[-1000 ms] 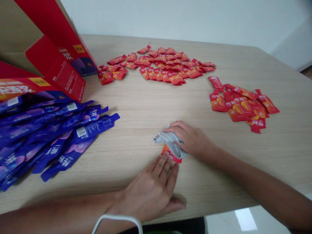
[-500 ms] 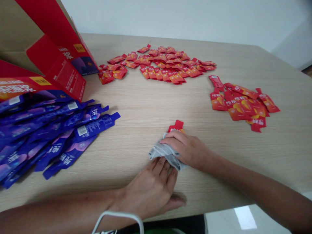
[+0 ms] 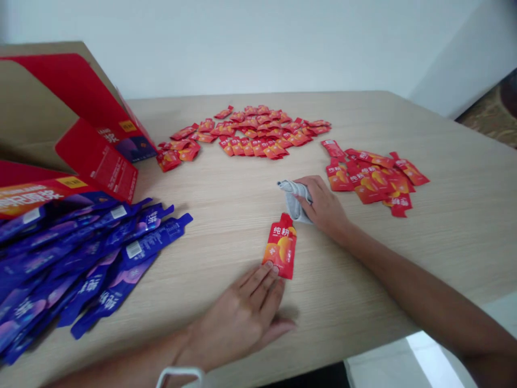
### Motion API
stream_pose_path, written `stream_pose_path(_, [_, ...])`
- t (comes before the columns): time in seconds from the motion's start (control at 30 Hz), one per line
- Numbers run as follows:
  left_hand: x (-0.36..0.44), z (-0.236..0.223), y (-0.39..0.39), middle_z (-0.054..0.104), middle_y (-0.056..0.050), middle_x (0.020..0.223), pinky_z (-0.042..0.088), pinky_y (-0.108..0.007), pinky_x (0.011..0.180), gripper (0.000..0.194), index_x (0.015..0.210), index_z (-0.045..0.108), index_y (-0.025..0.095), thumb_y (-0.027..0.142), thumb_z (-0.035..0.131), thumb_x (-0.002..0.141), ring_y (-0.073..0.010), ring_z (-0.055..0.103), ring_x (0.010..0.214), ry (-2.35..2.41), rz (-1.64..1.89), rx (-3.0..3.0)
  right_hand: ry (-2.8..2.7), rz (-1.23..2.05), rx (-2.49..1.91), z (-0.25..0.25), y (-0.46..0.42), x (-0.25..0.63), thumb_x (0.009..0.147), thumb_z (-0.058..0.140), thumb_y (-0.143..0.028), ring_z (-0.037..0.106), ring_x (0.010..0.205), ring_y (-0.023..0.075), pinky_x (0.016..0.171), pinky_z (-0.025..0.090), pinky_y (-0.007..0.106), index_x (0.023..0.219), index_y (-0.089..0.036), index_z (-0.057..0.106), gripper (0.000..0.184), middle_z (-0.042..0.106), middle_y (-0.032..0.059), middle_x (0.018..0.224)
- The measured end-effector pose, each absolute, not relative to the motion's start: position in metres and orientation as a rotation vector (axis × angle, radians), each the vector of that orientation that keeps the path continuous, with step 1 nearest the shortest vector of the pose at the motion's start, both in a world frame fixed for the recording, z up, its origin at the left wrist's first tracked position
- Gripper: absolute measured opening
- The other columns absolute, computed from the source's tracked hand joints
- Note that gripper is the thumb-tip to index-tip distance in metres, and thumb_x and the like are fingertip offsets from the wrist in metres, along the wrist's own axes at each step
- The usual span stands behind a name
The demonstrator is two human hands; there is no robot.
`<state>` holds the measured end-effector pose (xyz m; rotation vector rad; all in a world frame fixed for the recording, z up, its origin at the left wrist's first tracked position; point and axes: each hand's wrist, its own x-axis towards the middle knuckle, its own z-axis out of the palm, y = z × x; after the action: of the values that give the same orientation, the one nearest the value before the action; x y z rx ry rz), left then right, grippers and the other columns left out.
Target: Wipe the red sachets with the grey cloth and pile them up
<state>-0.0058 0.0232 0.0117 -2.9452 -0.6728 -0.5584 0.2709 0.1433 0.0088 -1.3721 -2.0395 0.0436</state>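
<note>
A red and orange pouch with white lettering lies flat on the table, its narrow neck pointing away from me. The fingertips of my left hand rest on its near end; the fingers are stretched out and the thumb stands apart. Just beyond the pouch's neck, my right hand grips a folded grey cloth. The cloth is bunched between thumb and fingers, and part of it is hidden by the hand.
Blue pouches are heaped at the left, before an open red cardboard box. Many red pouches lie toward the back; a smaller pile is at the right. The pale wooden table ends near me.
My right hand has moved the cloth off the pouch, away from me and slightly right, uncovering its front. My left fingertips still hold the near end. The camera view has tilted up.
</note>
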Motion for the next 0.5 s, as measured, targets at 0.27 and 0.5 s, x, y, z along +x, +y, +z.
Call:
stream_pose_path(0.27, [0.008,0.014,0.038,0.058,-0.018,0.145,0.053,-0.044,0.109,0.047,0.141,0.054,0.005,0.029,0.055,0.101,-0.0296,0.053,0.137,-0.725,-0.456,-2.855,-1.806,0.039,-1.24,0.013,0.148,0.284,0.104,0.046,-0.036,0.058,0.122,0.0273,0.106,0.049,0.046,0.131,-0.021,0.052,0.032,0.059,0.0139,0.126])
stream_pose_path(0.5, [0.071,-0.01,0.083,0.062,-0.016,0.14,0.053,-0.038,0.109,0.037,0.137,0.055,0.006,0.01,0.047,0.101,-0.0236,0.057,0.133,-0.622,-0.362,-2.876,-1.758,0.019,-1.106,0.037,0.129,0.294,0.102,0.049,-0.032,0.058,0.122,0.0262,0.107,0.049,0.044,0.134,-0.02,0.053,0.034,0.058,0.0141,0.128])
